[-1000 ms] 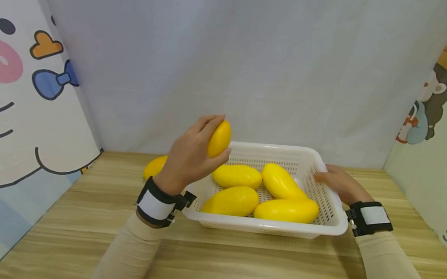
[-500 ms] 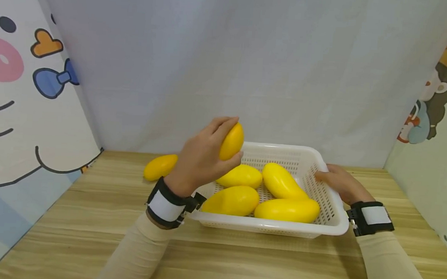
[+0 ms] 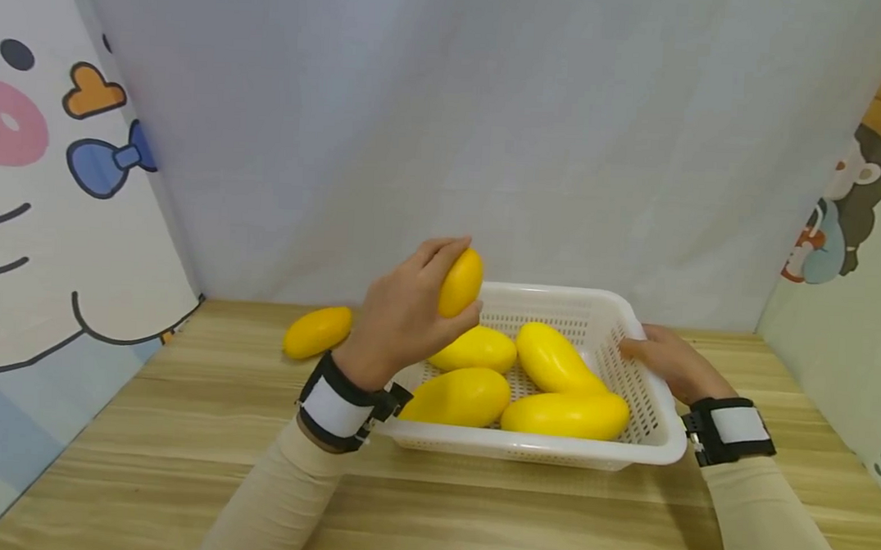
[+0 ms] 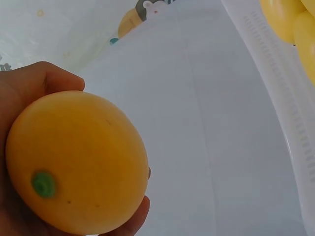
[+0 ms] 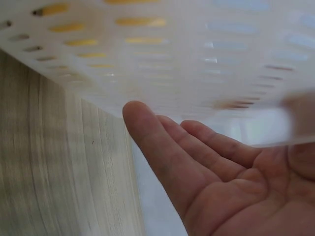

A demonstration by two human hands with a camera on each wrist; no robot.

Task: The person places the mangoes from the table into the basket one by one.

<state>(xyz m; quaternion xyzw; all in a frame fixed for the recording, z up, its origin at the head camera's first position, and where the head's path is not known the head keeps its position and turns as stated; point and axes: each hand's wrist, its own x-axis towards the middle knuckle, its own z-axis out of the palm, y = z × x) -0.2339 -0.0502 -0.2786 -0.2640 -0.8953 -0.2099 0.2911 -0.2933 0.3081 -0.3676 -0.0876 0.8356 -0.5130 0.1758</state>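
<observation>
My left hand (image 3: 398, 314) grips a yellow mango (image 3: 461, 284), thumb and fingers around its sides, above the left part of a white plastic basket (image 3: 536, 443). Up close in the left wrist view, the held mango (image 4: 81, 152) shows a green stem spot. Several yellow mangoes (image 3: 567, 414) lie in the basket, one partly covered by my left hand. On the basket's right side, my right hand (image 3: 669, 363) holds the rim, thumb inside. The right wrist view shows its fingers (image 5: 162, 147) against the slotted outer wall. Another mango (image 3: 317, 333) rests on the table left of the basket.
The wood-grain table (image 3: 145, 443) extends on both sides of the basket and in front of it. A pale curtain (image 3: 476, 129) hangs behind. Cartoon-printed panels stand at the left (image 3: 36, 233) and right (image 3: 852, 326).
My left hand has moved right with its mango, further over the basket, then slightly down. The mango on the table now shows whole. My right hand and the basket have stayed put.
</observation>
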